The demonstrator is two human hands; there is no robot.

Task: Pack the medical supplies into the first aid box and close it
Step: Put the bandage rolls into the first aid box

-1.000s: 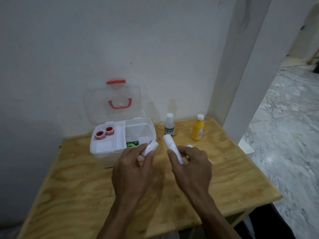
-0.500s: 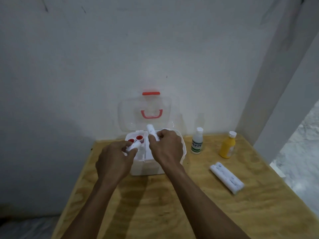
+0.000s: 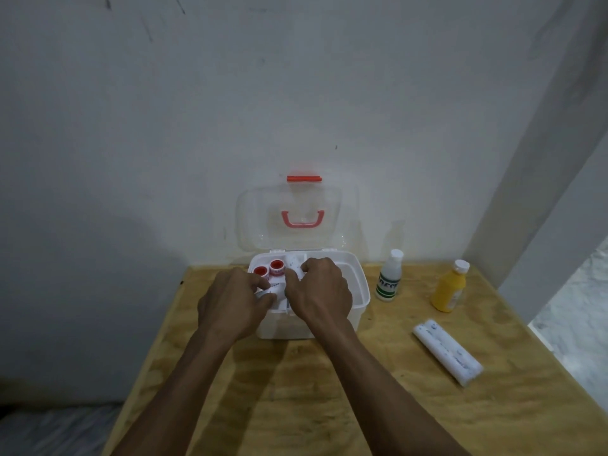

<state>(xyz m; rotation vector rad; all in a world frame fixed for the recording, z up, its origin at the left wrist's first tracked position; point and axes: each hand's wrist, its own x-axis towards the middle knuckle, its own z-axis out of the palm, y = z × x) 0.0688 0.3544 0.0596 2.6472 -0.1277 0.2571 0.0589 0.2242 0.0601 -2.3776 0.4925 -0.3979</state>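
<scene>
Both hands hover over the open white plastic first aid box [image 3: 357,284] on the wooden table [image 3: 378,406]. The left hand [image 3: 232,301] pinches a white wrapped roll [image 3: 269,291]; the right hand [image 3: 320,291] curls around another white roll [image 3: 293,269]. Crowded together, they could jam the rolls against the red-capped jars [image 3: 269,271].

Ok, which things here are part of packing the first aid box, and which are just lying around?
Part of the job: box, lid, left hand and right hand each with a white roll, tape rolls, clear bottle, yellow bottle, spare rolls.

Just there: table, wall.
</scene>
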